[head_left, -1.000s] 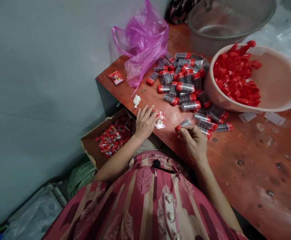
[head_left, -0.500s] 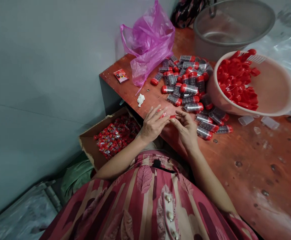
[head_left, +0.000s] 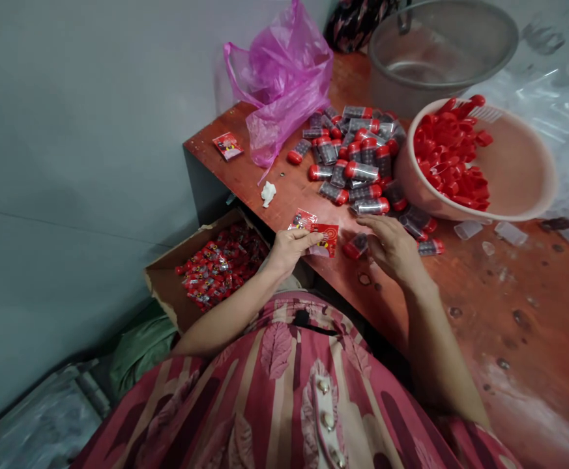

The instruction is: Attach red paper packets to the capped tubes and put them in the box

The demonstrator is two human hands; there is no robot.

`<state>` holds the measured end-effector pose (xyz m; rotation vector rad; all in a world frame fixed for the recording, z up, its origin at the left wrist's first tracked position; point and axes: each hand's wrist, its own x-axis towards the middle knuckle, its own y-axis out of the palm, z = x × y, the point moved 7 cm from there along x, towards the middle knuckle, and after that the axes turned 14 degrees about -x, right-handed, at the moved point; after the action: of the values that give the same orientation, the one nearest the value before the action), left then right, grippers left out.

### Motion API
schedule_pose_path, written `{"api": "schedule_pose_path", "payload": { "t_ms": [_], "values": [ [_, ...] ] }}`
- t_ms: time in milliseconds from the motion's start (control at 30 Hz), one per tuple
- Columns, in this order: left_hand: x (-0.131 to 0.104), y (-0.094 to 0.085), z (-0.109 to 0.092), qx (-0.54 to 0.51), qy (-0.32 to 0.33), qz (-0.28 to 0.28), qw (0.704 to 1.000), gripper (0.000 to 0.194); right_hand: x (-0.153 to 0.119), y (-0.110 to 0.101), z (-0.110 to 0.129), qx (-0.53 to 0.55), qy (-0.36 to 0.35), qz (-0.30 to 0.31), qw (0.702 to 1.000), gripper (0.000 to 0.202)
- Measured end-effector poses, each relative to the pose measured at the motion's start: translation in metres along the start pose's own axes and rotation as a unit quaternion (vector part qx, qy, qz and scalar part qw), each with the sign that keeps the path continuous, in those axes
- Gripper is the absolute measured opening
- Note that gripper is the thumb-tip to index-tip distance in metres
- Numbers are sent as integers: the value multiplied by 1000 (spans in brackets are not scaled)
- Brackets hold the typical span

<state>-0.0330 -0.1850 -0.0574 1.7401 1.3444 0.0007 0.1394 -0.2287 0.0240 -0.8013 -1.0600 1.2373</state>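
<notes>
Near the table's front edge, my left hand pinches a red printed packet; a second red and clear packet shows just behind its fingers. My right hand is spread low over the near side of the capsule pile, its fingers apart. Beside its fingertips lies a clear capsule with a red cap. Behind both hands is a heap of such capsules with dark contents. Part of the heap is hidden by my right hand.
A pink basket of red caps stands right of the heap, a metal pot behind it. A purple bag, white scrap and flat red packet lie left. Below sits a cardboard box of wrapped pieces.
My hands, earlier together around something small and red, have parted. My right hand has moved right to the capsules. The packets at my left hand now show clearly. The view has shifted slightly.
</notes>
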Motion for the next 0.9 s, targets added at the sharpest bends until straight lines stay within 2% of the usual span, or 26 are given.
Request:
{"api": "schedule_pose_path", "payload": {
  "t_ms": [67,133,200,300,400,467,533,633,733,900],
  "values": [
    [-1,3,0,-3,0,12,1000,34,-8,3,-5,-127,-79,57,987,42],
    [-1,3,1,-17,-5,2,1000,36,-15,11,-9,-203,-117,96,967,42],
    [-1,3,1,-42,-16,-15,999,37,-18,20,-10,-235,-132,104,957,37],
    [0,4,-1,-79,-24,-36,996,35,-17,25,-7,-220,-108,75,967,29],
    [2,2,-2,-108,-25,-65,992,31,-22,18,-4,-112,8,11,994,28],
    [3,0,-2,-129,-25,-77,988,31,-34,15,-2,31,116,-14,993,31],
    [4,1,-1,-157,-18,-78,984,31,-49,26,11,205,190,20,960,28],
    [5,7,0,-197,-3,-60,979,29,-64,46,39,378,231,77,893,25],
    [3,15,2,-220,-3,-42,975,27,-67,57,47,414,267,61,868,26],
    [-1,27,2,-233,-6,-16,972,29,-62,61,45,410,273,32,870,23]
  ]
}}
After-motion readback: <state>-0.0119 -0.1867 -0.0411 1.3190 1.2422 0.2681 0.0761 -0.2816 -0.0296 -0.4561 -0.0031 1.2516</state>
